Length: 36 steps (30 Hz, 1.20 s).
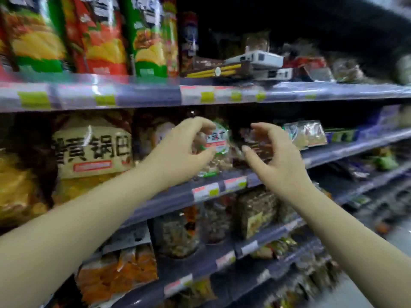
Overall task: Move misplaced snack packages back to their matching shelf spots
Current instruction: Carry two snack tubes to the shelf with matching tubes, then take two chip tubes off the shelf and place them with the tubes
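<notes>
I see four shelf tiers (pixel 155 94) with blurred price tags. Top tier: tall chip bags (pixel 97 38), green and red, print unreadable. Second tier, left: large beige bag (pixel 92 150), bold characters partly legible, "黄锅巴". Centre, same tier: nut packet (pixel 219 141) with round white-green label, text blurred, standing on shelf edge. Left hand (pixel 180 152) fingers curled beside packet; contact unclear, so grip I cannot tell. Right hand (pixel 275 156) fingers loosely spread, holding nothing, before dark brown packet (pixel 258 143).

Left hand (pixel 180 150) and right hand (pixel 278 161) seemingly flank the nut packet (pixel 219 143) on the middle shelf (pixel 182 194).
</notes>
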Each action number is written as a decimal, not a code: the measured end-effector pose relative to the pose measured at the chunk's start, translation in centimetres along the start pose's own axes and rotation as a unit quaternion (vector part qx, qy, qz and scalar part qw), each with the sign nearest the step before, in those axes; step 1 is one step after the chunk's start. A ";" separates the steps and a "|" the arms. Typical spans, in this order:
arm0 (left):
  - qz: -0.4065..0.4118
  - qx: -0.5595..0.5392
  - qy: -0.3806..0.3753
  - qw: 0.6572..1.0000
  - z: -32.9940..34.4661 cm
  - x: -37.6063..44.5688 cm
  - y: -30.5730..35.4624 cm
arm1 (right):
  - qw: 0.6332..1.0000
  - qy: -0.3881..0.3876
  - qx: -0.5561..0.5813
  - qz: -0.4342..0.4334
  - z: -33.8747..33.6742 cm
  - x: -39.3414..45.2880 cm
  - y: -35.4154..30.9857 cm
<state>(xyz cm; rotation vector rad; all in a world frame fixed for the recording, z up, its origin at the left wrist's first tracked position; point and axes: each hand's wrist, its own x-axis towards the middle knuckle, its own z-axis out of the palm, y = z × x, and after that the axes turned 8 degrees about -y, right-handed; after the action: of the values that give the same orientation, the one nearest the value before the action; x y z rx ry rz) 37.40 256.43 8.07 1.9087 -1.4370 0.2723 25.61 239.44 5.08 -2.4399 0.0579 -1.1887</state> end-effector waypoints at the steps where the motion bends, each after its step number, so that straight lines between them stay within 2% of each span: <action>1: -0.009 -0.024 -0.028 0.999 2.9 1.2 0.8 | 0.999 -0.028 -0.018 0.023 -1.9 -1.3 2.4; 3: -0.021 -0.062 -0.081 0.995 8.9 3.6 2.7 | 0.992 -0.073 -0.042 0.093 -5.8 -4.3 7.0; 6: -0.024 -0.097 -0.150 0.984 18.4 7.0 5.7 | 0.970 -0.088 -0.042 0.222 -11.1 -9.0 13.0; 8: -0.033 -0.127 -0.189 0.973 24.3 8.8 7.5 | 0.954 -0.075 -0.036 0.289 -13.9 -11.8 16.8; 12: -0.056 -0.179 -0.226 0.956 35.2 11.6 10.4 | 0.932 -0.003 -0.042 0.359 -18.7 -16.1 23.5; 21: -0.048 -0.228 -0.320 0.918 53.8 20.0 13.4 | 0.917 0.106 -0.077 0.377 -25.4 -16.3 37.2; 28: 0.009 -0.280 -0.327 0.902 63.2 33.1 15.2 | 0.895 0.143 -0.117 0.405 -30.4 -12.2 48.9; 36: 0.061 -0.316 -0.412 0.853 75.6 44.4 20.0 | 0.865 0.193 -0.178 0.428 -37.5 -11.8 60.7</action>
<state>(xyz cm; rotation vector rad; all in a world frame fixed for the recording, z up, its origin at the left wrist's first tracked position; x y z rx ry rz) 16.67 171.57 -13.14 1.3957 -1.8588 -0.9777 -1.59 173.58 -7.00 -1.9675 1.4240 -1.2408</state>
